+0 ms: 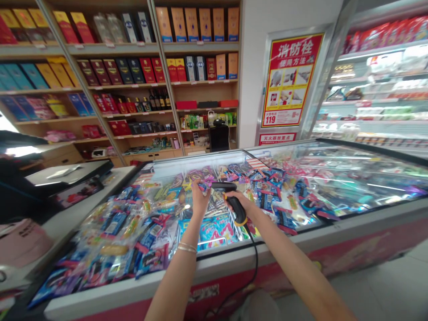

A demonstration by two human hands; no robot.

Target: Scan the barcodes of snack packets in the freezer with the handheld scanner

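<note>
My right hand (243, 203) gripped a barcode scanner (220, 186) close to the small packet (203, 187) my left hand (199, 200) pinched above the chest freezer (100, 303).

Two hands: the left hand (199, 200) with one packet (203, 187), and the right hand (238, 206) with one scanner (236, 209) and its one cable (249, 276). Two bangles (187, 247) sit on the left wrist (thin ones, so that count is only just readable). There is one freezer (284, 249), its packets too many to count, plus one fridge (377, 89), one large sign (292, 80) and one small sign (277, 138).
</note>
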